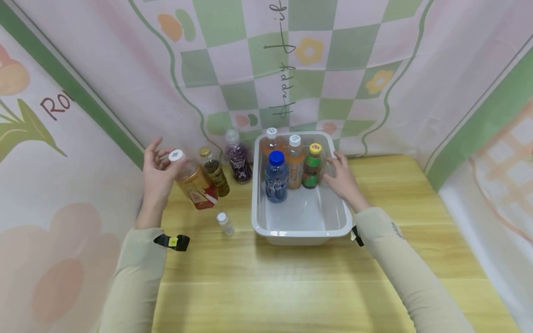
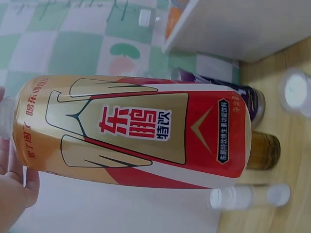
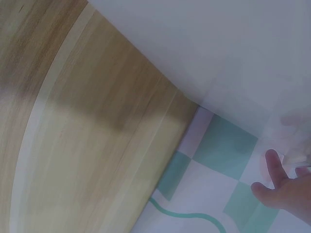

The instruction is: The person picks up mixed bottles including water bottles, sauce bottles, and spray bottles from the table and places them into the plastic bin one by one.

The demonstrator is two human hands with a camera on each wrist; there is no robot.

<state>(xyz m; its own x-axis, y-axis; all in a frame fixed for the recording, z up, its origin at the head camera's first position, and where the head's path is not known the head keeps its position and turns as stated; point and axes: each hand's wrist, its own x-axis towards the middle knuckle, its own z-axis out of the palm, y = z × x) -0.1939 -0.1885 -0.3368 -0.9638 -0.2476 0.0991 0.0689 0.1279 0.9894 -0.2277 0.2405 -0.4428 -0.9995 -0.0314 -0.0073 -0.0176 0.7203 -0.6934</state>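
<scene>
The left hand (image 1: 159,166) is partly closed, pinching the white-capped neck of a gold and red bottle (image 1: 196,187) with the thumb on the near side. The bottle tilts, its cap towards 11 o'clock and its base towards 5; I cannot tell whether the base touches the table (image 1: 233,296). It is at 9 o'clock from the white tub (image 1: 297,219). The right hand (image 1: 343,179) is open, fingers apart and loosely bent at the tub's rim between 2 and 3 o'clock; how firmly it touches is unclear, and it grips no bottle.

In the left wrist view, the gold and red bottle hides much of the brown bottle (image 1: 215,175) and the purple bottle (image 1: 238,162), and the hand is cut off at 9 o'clock. The right wrist view cuts that hand off between 3 and 5 o'clock.

The tub holds 4 upright bottles: a blue bottle (image 1: 276,180), 2 orange bottles (image 1: 295,164) and a green bottle (image 1: 311,169) with a yellow cap. The blue bottle partly blocks the farther orange one. The purple bottle stands at 10 o'clock from the tub, and a small clear bottle (image 1: 226,224) at 8.
</scene>
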